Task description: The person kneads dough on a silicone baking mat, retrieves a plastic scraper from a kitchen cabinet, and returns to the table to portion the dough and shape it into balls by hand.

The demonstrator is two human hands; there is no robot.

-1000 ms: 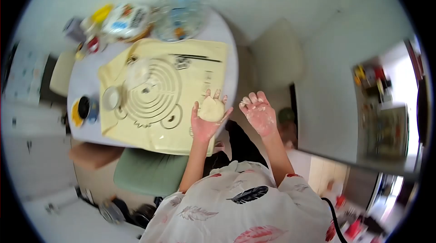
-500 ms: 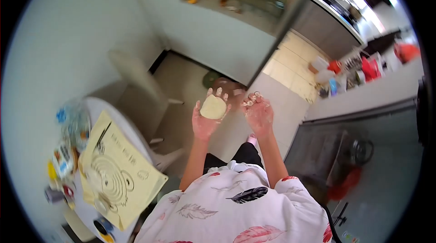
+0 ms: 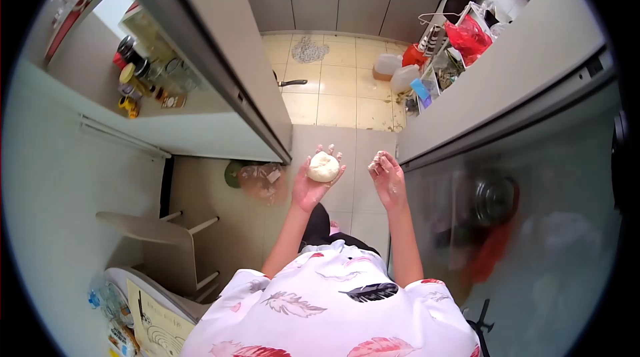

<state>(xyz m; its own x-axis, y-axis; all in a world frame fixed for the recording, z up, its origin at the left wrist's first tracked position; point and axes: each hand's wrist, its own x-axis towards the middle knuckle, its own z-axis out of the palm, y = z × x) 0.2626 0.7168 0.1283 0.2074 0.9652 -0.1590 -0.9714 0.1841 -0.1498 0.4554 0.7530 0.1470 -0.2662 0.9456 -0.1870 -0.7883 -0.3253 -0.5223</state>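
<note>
A round, pale ball of dough [image 3: 324, 167] rests in my left hand [image 3: 312, 187], whose upturned palm and fingers cradle it from below. Whitish dough or flour clings to those fingertips. To the right, apart from the dough, my right hand [image 3: 389, 182] is held up with its palm showing and its fingers loosely bent. Sticky bits coat its fingertips, and nothing else shows in it. Both hands are in front of my body, above the floor at a doorway.
Ahead are kitchen cabinets [image 3: 317, 4] with a stove on top. A sliding glass door [image 3: 507, 250] stands at right, a shelf of jars [image 3: 130, 80] at left. Plastic jugs [image 3: 403, 79] are on the tiles. A chair [image 3: 150, 227] and table with a printed mat [image 3: 157, 320] are lower left.
My view has turned right, from the table and wall toward the kitchen doorway. The dough stays on my left hand, and my right hand stays beside it.
</note>
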